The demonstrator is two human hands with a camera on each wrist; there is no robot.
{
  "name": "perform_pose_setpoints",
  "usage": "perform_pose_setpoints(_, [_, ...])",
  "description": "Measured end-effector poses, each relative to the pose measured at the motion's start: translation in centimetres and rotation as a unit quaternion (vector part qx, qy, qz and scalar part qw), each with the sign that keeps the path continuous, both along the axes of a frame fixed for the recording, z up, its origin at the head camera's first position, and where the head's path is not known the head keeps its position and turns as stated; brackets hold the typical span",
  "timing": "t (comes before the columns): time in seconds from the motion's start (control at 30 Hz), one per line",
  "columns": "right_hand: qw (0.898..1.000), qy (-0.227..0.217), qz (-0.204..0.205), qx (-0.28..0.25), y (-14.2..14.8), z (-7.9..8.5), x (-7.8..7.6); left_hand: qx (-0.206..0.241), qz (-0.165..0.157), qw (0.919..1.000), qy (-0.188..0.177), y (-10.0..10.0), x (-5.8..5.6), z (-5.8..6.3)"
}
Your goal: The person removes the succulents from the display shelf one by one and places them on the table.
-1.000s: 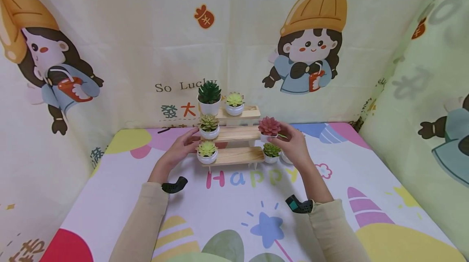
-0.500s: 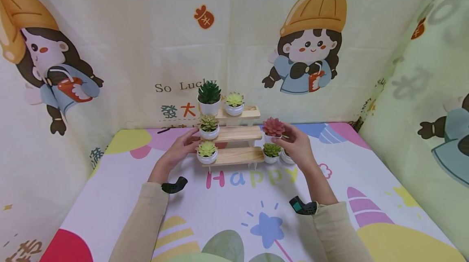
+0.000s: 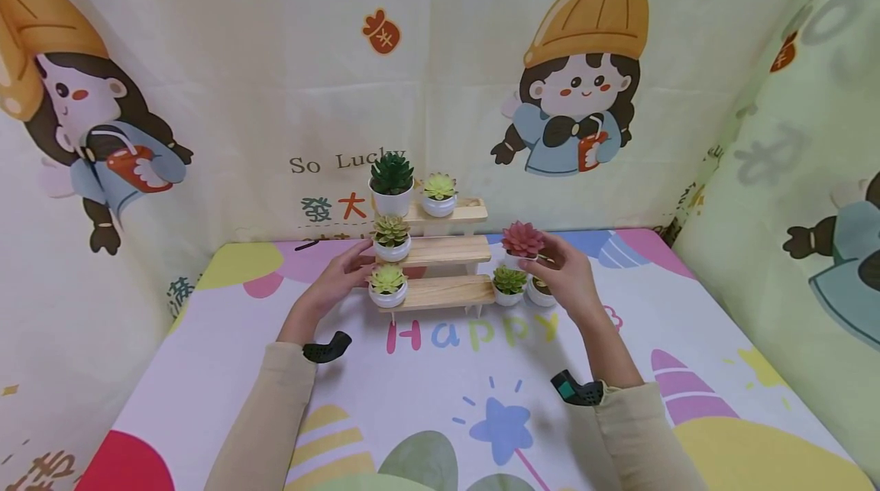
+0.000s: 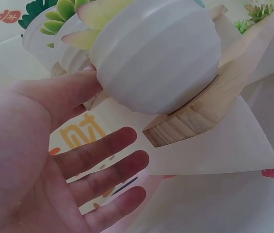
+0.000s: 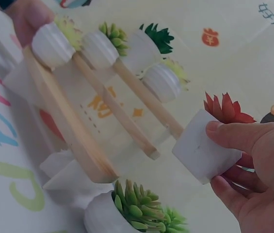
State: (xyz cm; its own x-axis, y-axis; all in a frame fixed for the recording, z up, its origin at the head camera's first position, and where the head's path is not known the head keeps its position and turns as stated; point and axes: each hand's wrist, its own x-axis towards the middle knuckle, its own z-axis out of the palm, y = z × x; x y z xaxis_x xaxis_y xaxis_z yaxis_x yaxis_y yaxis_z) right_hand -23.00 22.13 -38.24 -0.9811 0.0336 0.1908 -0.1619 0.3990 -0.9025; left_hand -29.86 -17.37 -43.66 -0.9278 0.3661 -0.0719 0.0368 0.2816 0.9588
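My right hand (image 3: 567, 273) pinches the white pot of a red succulent (image 3: 522, 239) between thumb and fingers, just right of the middle step of a wooden three-step plant stand (image 3: 450, 249). In the right wrist view that red succulent (image 5: 227, 109) is tilted, its pot (image 5: 204, 145) off the steps. My left hand (image 3: 337, 282) is at the stand's left end, its fingers spread and relaxed. The left wrist view shows that hand (image 4: 73, 160) beside a ribbed white pot (image 4: 156, 58) on the bottom step, thumb side right at the pot.
On the top step stand a dark green succulent (image 3: 392, 174) and a yellow-green one (image 3: 440, 187). Potted succulents also occupy the left ends of the middle (image 3: 392, 231) and bottom steps. A green succulent (image 3: 509, 281) and another pot (image 3: 541, 291) stand on the table right of the stand.
My right hand has moved to the right with the red succulent, away from the middle step's right end. The pot behind that hand shows more now. My left hand has stayed in place.
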Motion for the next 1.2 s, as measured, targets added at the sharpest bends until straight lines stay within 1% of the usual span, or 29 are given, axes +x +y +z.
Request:
perform_pose_setpoints(0.5, [1.000, 0.023, -0.017, -0.002, 1.2, -0.5, 0.3, 0.001, -0.002, 1.0000, -0.002, -0.1, -0.2, -0.3])
perform_pose_setpoints(0.8, [0.999, 0.017, -0.025, 0.009, 2.2, -0.8, 0.4, 0.005, 0.002, 1.0000, -0.008, -0.1, -0.3, -0.2])
perform_pose_setpoints(0.97, [0.999, 0.030, -0.027, -0.006, 2.4, -0.8, 0.5, -0.001, 0.003, 1.0000, -0.003, -0.2, -0.2, -0.2])
perform_pose_setpoints(1.2, [0.999, 0.027, -0.030, -0.011, 2.8, -1.2, 0.7, -0.003, 0.002, 1.0000, -0.001, -0.1, -0.2, -0.1])
